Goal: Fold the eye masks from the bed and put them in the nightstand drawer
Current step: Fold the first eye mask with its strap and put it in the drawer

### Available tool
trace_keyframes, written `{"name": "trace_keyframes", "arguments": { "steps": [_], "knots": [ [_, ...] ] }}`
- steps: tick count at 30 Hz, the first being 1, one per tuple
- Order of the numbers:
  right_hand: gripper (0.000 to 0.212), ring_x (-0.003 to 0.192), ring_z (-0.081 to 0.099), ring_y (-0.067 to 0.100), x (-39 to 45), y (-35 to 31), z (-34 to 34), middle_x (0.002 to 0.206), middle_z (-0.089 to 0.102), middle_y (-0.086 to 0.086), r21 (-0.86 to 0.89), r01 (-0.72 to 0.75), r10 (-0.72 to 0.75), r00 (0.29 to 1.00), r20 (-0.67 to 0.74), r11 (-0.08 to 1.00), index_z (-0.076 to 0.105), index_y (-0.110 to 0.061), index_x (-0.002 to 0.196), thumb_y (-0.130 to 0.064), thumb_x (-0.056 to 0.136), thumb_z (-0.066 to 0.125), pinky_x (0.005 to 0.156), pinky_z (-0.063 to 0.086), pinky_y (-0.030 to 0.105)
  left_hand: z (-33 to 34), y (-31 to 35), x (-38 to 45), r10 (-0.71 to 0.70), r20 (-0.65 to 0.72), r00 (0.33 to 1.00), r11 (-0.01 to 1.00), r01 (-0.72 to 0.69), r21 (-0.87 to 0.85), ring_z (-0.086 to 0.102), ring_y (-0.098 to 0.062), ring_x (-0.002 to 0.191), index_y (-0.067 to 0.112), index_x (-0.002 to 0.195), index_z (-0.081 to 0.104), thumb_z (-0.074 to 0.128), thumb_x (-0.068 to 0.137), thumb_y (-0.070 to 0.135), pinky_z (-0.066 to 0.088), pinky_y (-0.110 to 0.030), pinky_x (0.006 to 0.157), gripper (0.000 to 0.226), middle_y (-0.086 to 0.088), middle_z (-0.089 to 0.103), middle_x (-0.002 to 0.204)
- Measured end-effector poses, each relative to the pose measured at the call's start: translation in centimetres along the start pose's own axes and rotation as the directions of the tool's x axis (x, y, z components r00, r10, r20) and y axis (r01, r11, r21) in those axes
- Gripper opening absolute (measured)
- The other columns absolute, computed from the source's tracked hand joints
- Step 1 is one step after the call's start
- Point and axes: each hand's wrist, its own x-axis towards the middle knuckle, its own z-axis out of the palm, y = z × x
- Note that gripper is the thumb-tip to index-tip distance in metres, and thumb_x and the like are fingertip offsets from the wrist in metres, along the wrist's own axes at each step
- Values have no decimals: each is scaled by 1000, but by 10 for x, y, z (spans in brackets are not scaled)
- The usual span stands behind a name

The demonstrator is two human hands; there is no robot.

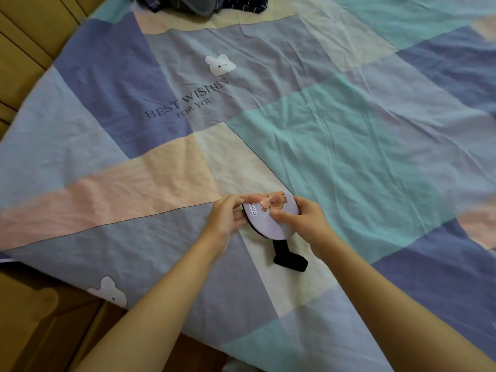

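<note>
Both hands (left hand point(225, 218), right hand point(303, 221)) pinch the folded eye mask point(271, 218).

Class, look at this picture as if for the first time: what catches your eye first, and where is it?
Low in the middle, both hands, left hand and right hand, hold a folded eye mask with a brown cartoon animal, its black strap trailing toward the viewer. Beneath spreads a pastel patchwork bedsheet printed with a white bear and "BEST WISHES FOR YOU".
</note>
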Motion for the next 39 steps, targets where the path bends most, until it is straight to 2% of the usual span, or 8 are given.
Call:
{"name": "trace_keyframes", "arguments": {
  "steps": [5, 20, 23, 27, 30, 34, 37, 39],
  "knots": [
    [13, 69, 66, 2, -11, -3, 12, 83, 72, -2, 40, 104, -101, 991, -85, 994, 72, -15, 91, -12, 78, 74, 60, 51, 15, 9, -17, -3, -69, 70, 995, 997, 68, 21, 68, -22, 94, 13, 117, 59, 77, 75, 16, 57, -39, 82, 45, -7, 71, 106],
    [17, 48, 55, 20, -56, 7, 29, 51, 60, 7, -44, 114, -118, 989, -94, 992, 65, -4, 68, -14, 77, 75, 54, 44, 26, 7, -8, 4, 123, -347, 930, 987, -151, -57, 67, -18, 86, 5, 104, 64, 74, 78, 1, 58, -33, 78, 28, -9, 70, 99],
    [23, 57, 58, 22, -61, -2, 22, 53, 57, 4, 319, -12, -17, 996, 86, 948, 60, -11, 62, -26, 78, 68, 66, 46, 33, 0, -9, 5, 197, -433, 879, 980, -189, 60, 63, -11, 78, 1, 107, 61, 74, 77, 0, 52, -14, 64, 32, -5, 67, 95],
    [44, 113, 61, 14, -47, -21, -8, 119, 67, 1, 858, -67, -55, 992, 110, 509, 61, -16, 116, -46, 93, 40, 98, 44, 37, -9, -14, 2, 194, -322, 927, 972, -136, 194, 63, -16, 82, 13, 95, 58, 75, 76, 0, 52, -20, 70, 28, -1, 66, 91],
    [44, 126, 48, 9, -36, -16, -20, 131, 56, -10, 244, -26, 25, 1000, 6, 969, 52, -31, 122, -56, 95, 28, 104, 33, 37, -4, -11, -3, 178, -239, 955, 983, -161, 91, 64, -12, 81, 12, 96, 59, 73, 77, -3, 54, -16, 68, 28, -1, 67, 91],
    [49, 83, 61, 16, -42, 0, -32, 83, 68, -9, -711, 94, -1, 992, 130, 697, 65, -26, 84, -59, 93, 29, 83, 41, 31, -3, 0, 2, 165, -351, 922, 972, -212, -99, 66, -14, 85, 4, 108, 60, 72, 79, -2, 57, -23, 73, 31, -4, 68, 97],
    [45, 80, 65, 26, -56, -11, -35, 72, 69, 5, -177, 1, 41, 972, 232, 984, 68, -17, 65, -39, 93, 40, 93, 43, 33, -4, 1, 7, 186, -431, 883, 963, -251, -99, 64, -11, 83, 3, 110, 59, 71, 80, -2, 53, -14, 65, 33, -1, 67, 95],
    [37, 74, 67, 24, -60, -17, -32, 73, 68, 7, 403, -100, -5, 968, 251, 910, 69, -13, 69, -22, 86, 38, 99, 40, 43, -2, -3, 7, 180, -434, 883, 969, -235, -77, 64, -14, 85, 2, 110, 58, 72, 80, -1, 55, -18, 71, 33, -3, 67, 97]
  ]
}}
